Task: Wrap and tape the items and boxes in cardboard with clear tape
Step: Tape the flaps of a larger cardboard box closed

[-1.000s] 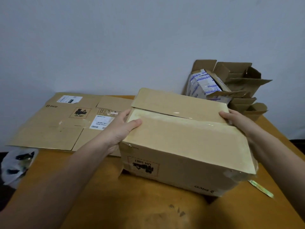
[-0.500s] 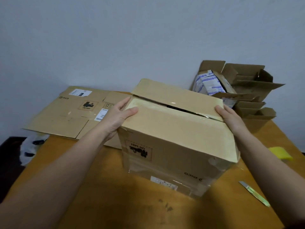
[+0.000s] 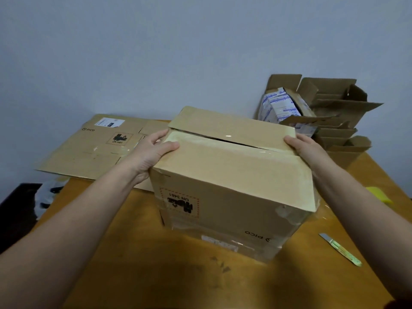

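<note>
i have a big cardboard box (image 3: 231, 190) on the wooden table (image 3: 138, 253) in front of me, tipped a little so its near lower edge sits on the table and the top slopes up away from me. my left hand (image 3: 151, 150) clasps the upper left corner of it, thumb laid flat on the near top flap, fingers wrapped round the side. my right hand (image 3: 305, 146) holds the upper right corner, palm pressed to the side and fingers bent over the top edge. the two top flaps do not meet flush: a dark gap runs between them, and shiny clear tape (image 3: 263, 151) lies along that seam. on the face toward me the print reads upside down, a red dotted label with "un 3481" and the word "pico", and more glossy tape wraps the lower right corner.

behind my left hand a flattened cardboard sheet (image 3: 89, 150) lies on the table against the wall, with the same label and a white sticker. at the back right stands a pile of open small cartons (image 3: 338, 121), one with white and blue packets (image 3: 278, 105) sticking out. to the right of the box, near my right forearm, a utility knife (image 3: 340, 249) lies on the table, and further back a yellow object (image 3: 379, 195) sits at the edge. off the left edge of the table a white plastic bag (image 3: 48, 197) shows lower down.
</note>
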